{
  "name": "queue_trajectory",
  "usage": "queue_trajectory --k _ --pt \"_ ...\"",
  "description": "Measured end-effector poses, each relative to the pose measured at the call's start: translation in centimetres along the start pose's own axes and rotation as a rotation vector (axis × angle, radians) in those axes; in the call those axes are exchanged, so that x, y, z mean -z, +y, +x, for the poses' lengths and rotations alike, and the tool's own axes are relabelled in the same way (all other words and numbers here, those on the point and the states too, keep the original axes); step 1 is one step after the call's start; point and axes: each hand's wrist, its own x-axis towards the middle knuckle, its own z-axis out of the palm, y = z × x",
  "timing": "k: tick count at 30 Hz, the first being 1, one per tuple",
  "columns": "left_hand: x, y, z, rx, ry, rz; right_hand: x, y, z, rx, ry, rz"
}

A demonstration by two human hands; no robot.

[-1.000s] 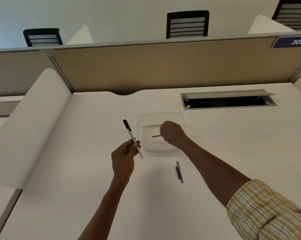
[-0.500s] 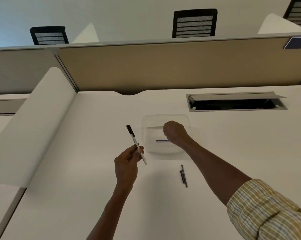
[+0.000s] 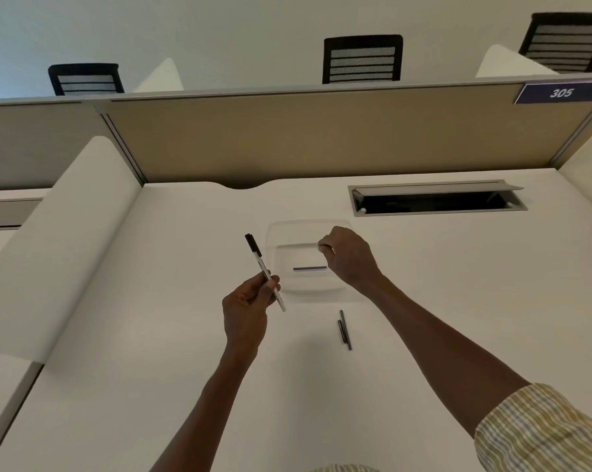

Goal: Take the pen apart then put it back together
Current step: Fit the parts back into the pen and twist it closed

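My left hand (image 3: 246, 308) grips a white pen barrel with a black cap (image 3: 264, 270), tilted with the cap up and to the left. A thin dark refill (image 3: 309, 268) lies flat inside the clear plastic tray (image 3: 308, 229). My right hand (image 3: 349, 257) hovers over the tray's right side, fingers curled together, with nothing visible in them. It is just above and right of the refill, not touching it. Two thin dark pen pieces (image 3: 345, 330) lie side by side on the white desk (image 3: 151, 335), in front of the tray.
An open cable hatch (image 3: 437, 199) is cut into the desk at the back right. A tan partition (image 3: 321, 137) closes the far edge, and white side dividers (image 3: 56, 240) stand on the left and right. Black chairs show behind the partition.
My right hand has let go of the thin refill, which now lies in the tray, and has lifted slightly up and away. My left hand still holds the pen.
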Motion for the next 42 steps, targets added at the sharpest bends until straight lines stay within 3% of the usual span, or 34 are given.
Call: queue_trajectory --k 6,15,22,42 --pt "-0.1 0.7 -1.3 -0.027 -0.025 -0.029 0.2 0.3 -4.2 -0.083 0.003 0.055" --pt "0.2 0.7 -3.3 -0.011 -0.038 -0.040 -1.5 1.8 -10.1 -0.478 -0.259 0.088" --pt "0.6 0.1 -4.7 0.012 -0.032 -0.040 -2.5 1.9 -11.6 -0.615 -0.299 0.138" --pt "1.9 -1.0 -6.9 0.046 -0.015 -0.029 -3.8 1.0 -12.0 -0.651 -0.316 0.007"
